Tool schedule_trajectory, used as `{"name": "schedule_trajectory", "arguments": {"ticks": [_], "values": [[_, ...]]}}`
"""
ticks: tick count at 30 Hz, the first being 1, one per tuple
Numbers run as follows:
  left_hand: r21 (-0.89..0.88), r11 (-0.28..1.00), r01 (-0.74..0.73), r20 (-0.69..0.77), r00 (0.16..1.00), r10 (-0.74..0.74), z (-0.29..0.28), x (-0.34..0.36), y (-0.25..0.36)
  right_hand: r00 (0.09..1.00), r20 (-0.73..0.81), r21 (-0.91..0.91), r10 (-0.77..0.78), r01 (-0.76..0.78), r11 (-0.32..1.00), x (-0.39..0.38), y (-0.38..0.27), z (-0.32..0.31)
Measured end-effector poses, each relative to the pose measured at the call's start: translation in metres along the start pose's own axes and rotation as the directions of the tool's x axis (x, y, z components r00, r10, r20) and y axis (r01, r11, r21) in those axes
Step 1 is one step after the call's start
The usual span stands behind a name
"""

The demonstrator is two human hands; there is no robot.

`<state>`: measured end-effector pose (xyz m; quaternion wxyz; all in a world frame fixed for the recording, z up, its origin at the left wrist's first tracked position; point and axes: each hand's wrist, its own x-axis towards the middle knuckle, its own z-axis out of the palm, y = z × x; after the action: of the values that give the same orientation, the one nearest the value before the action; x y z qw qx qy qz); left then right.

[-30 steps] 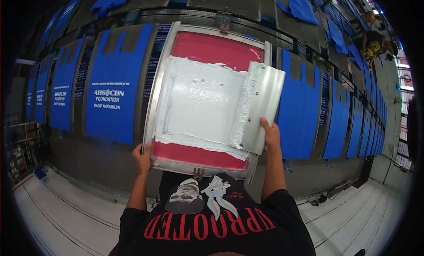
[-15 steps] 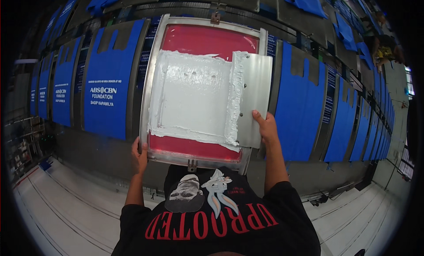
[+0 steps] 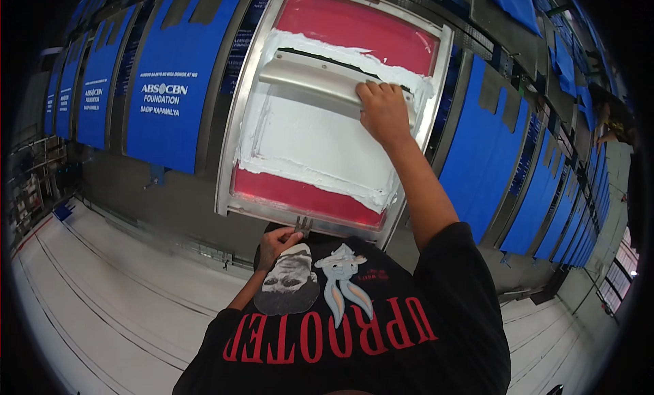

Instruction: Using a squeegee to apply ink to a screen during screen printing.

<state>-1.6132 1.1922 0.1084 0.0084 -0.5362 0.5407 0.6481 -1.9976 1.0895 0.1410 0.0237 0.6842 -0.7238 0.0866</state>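
Observation:
A silkscreen frame (image 3: 235,133) with metal rims and red mesh lies in front of me, tilted to the right. Thick white ink (image 3: 317,139) covers the middle of its mesh, ridged along the edges. Across the ink's far part lies a broad metal squeegee (image 3: 306,76). My right hand (image 3: 386,114) is closed over the squeegee's right end, knuckles up. At the frame's near edge, my left hand (image 3: 278,244) pinches a small metal bracket (image 3: 302,225); its fingertips are partly hidden.
Blue fabric pieces (image 3: 167,88) with white print lie flat on boards to the left. More blue pieces (image 3: 482,150) line the right side, some without visible print. Loose blue fabric (image 3: 514,7) hangs at the far right. Pale floor (image 3: 122,279) shows behind the table's near edge.
My right hand has turned the squeegee from upright along the right side to crosswise over the far ink. My left hand has left the frame's left corner for the near bracket.

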Motion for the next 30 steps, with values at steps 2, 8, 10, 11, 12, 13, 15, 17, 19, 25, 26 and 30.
{"name": "schedule_trajectory", "arguments": {"ticks": [2, 8, 10, 11, 12, 13, 15, 17, 19, 25, 26, 30], "values": [[-0.092, 0.996, 0.005, -0.018, 1.0, -0.007, 0.005, 0.002, -0.009, 0.999, -0.035, 0.037, 0.039, -0.038, 0.999, -0.022, -0.021, 0.001], [-0.162, 0.972, 0.17, 0.166, 0.976, -0.143, -0.013, 0.009, -0.007, 0.886, 0.456, 0.22, 0.077, -0.197, 0.955, -0.062, -0.074, -0.085], [-0.238, 0.944, 0.228, 0.191, 0.964, -0.185, -0.016, 0.011, -0.005, 0.85, 0.524, 0.282, 0.052, -0.231, 0.931, -0.077, -0.095, -0.086], [-0.117, 0.989, 0.091, 0.132, 0.988, -0.075, -0.016, 0.016, -0.007, 0.858, 0.512, 0.3, 0.043, -0.226, 0.927, -0.085, -0.102, -0.082], [0.012, 0.999, -0.048, 0.085, 0.995, 0.046, -0.017, 0.018, -0.009, 0.856, 0.515, 0.291, 0.056, -0.236, 0.927, -0.089, -0.108, -0.081], [0.272, 0.933, -0.235, 0.071, 0.972, 0.224, -0.03, 0.02, 0.008, 0.825, 0.561, 0.256, 0.07, -0.253, 0.933, -0.092, -0.112, -0.078], [0.619, 0.508, -0.599, 0.038, 0.669, 0.742, -0.062, 0.024, 0.049, 0.805, 0.589, 0.23, 0.079, -0.26, 0.938, -0.101, -0.117, -0.067], [0.737, 0.288, -0.611, -0.045, 0.381, 0.923, -0.087, 0.037, 0.096, 0.832, 0.545, 0.233, 0.109, -0.275, 0.933, -0.106, -0.117, -0.066], [0.792, 0.194, -0.58, 0.068, 0.399, 0.914, -0.105, 0.059, 0.142, 0.835, 0.514, 0.166, 0.195, -0.32, 0.933, -0.11, -0.114, -0.072], [0.766, 0.256, -0.59, 0.339, 0.708, 0.62, -0.122, 0.102, 0.103, 0.83, 0.304, 0.093, 0.468, -0.515, 0.852, -0.172, -0.105, -0.058], [0.732, 0.224, -0.643, 0.316, 0.612, 0.725, -0.12, 0.097, 0.097, 0.818, 0.233, 0.132, 0.527, -0.563, 0.816, -0.182, -0.112, -0.051], [0.744, 0.191, -0.64, 0.292, 0.57, 0.768, -0.117, 0.1, 0.073, 0.812, 0.019, 0.092, 0.583, -0.582, 0.808, -0.199, -0.133, -0.029]]}}
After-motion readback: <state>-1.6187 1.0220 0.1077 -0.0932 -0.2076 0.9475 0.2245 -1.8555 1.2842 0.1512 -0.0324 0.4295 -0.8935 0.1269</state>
